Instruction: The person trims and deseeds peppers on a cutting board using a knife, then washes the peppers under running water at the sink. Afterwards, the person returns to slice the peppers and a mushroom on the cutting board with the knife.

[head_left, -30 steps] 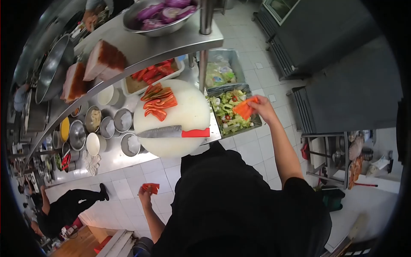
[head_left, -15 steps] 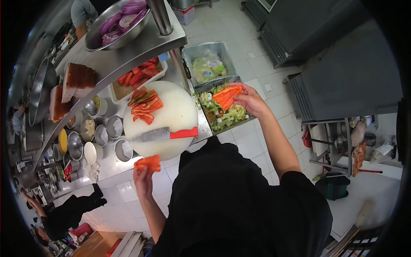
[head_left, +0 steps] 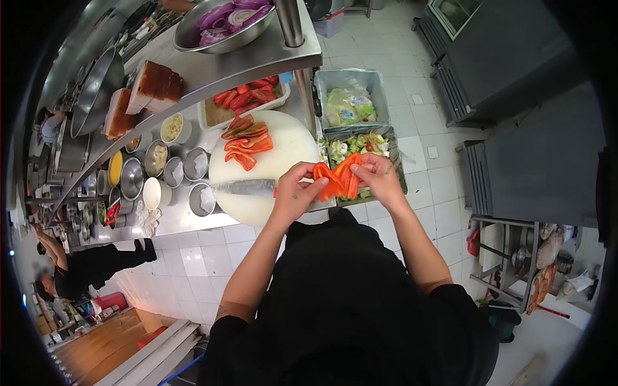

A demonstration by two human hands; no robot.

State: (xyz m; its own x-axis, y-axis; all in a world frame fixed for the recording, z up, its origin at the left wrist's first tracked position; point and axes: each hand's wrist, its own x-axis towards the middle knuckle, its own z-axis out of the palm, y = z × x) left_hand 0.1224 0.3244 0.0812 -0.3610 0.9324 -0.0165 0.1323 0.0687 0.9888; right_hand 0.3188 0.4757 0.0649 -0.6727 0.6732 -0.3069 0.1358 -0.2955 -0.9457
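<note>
Over the near edge of the round white cutting board (head_left: 293, 145), my left hand (head_left: 297, 193) pinches a red pepper piece (head_left: 326, 178). My right hand (head_left: 381, 183) is closed on another red pepper piece (head_left: 350, 175), over the scrap bin (head_left: 400, 177). The two pieces meet or overlap between my hands. A cleaver-like knife (head_left: 244, 187) lies on the board, its handle mostly hidden behind my left hand. Flattened pepper pieces (head_left: 251, 143) are heaped on the board's far left part. More red peppers (head_left: 244, 100) fill part of a white tray (head_left: 285, 98) behind it.
Several metal bowls (head_left: 132, 179) stand left of the board. A steel shelf (head_left: 251, 56) overhead holds a bowl of red onions (head_left: 232, 19) and slabs of meat (head_left: 153, 87). A lined bin (head_left: 322, 96) holds plastic bags. Another person (head_left: 96, 265) works at the far left.
My left hand has moved right and up with its pepper piece, meeting the one in my right hand. The view has shifted, so the counter sits further right.
</note>
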